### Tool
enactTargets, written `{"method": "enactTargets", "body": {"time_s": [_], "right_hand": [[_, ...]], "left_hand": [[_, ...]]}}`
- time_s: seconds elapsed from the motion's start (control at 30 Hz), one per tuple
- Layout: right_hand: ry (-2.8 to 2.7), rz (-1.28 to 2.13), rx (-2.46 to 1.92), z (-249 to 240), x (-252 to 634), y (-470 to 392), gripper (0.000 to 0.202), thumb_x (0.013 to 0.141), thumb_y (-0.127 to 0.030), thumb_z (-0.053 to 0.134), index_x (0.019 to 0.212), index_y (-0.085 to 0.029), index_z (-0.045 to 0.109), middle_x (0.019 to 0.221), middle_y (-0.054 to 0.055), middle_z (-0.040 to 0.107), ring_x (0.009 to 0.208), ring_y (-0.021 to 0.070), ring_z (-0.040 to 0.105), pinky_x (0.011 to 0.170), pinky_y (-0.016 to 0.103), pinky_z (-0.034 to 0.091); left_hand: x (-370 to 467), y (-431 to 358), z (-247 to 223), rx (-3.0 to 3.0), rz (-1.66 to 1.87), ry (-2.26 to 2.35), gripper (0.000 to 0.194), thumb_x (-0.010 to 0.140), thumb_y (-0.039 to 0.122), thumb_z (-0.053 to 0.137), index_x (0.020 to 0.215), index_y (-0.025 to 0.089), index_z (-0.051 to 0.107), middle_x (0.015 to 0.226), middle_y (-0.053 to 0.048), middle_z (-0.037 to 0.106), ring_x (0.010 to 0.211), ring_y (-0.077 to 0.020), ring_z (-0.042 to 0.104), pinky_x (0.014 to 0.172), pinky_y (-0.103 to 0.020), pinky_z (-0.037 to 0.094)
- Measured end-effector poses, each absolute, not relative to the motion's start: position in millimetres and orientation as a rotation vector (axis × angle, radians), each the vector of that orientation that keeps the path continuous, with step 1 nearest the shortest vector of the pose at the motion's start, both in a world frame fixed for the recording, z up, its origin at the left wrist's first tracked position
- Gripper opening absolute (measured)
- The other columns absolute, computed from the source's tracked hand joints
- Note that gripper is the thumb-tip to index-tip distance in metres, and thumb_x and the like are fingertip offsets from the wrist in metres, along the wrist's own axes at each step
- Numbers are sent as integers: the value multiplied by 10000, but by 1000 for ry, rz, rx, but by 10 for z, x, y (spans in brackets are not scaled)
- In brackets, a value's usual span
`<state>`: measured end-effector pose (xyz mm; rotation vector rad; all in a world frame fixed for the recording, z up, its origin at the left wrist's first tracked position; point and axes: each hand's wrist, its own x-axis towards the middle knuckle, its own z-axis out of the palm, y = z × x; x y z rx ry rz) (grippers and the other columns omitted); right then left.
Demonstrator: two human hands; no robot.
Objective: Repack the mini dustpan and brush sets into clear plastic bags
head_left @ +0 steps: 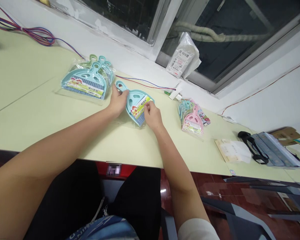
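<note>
A light-blue dustpan and brush set in a clear bag, with a yellow-green printed label, is tilted over the table in front of me. My left hand grips it by the handle side, thumb on top. At the opposite edge my right hand has its fingers pinched together at the label's end; whether they hold the label or the clear film I cannot make out. Left of my hands lies a pile of bagged blue and green dustpan sets. Further right rests a smaller pile with a pink dustpan set on top.
Coiled red and blue wires run along the back of the pale table. A white plastic package leans on the window sill. Toward the right are a paper packet, a black strap and blue boxes.
</note>
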<state>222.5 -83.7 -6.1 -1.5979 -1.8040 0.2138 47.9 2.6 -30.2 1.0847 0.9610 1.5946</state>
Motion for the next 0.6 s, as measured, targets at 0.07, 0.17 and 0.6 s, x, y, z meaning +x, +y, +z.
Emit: {"method": "enactTargets", "body": {"time_s": [0.07, 0.17, 0.6], "right_hand": [[-1789, 218, -1598, -53, 2227, -841, 118, 1024, -320, 461, 1017, -262, 564, 833, 2, 671, 792, 216, 636, 791, 320, 457], [-1757, 249, -1594, -57, 2232, -838, 96, 1003, -316, 493, 1003, -262, 572, 812, -8, 673, 786, 209, 644, 789, 321, 468], [-1500, 567, -1520, -184, 2265, -698, 87, 896, -313, 630, 928, -232, 630, 804, -33, 679, 708, 141, 636, 758, 283, 530]], "left_hand": [[478, 26, -300, 1085, 1594, 970, 344, 832, 355, 771, 1070, 318, 524, 875, -18, 573, 838, -234, 637, 784, -441, 553], [478, 28, -303, 1088, 1583, 974, 344, 833, 349, 761, 1078, 321, 522, 873, -18, 574, 832, -236, 634, 779, -443, 550], [469, 43, -317, 1093, 1582, 971, 375, 810, 336, 745, 1107, 322, 519, 890, -11, 590, 780, -208, 609, 740, -396, 536]]}}
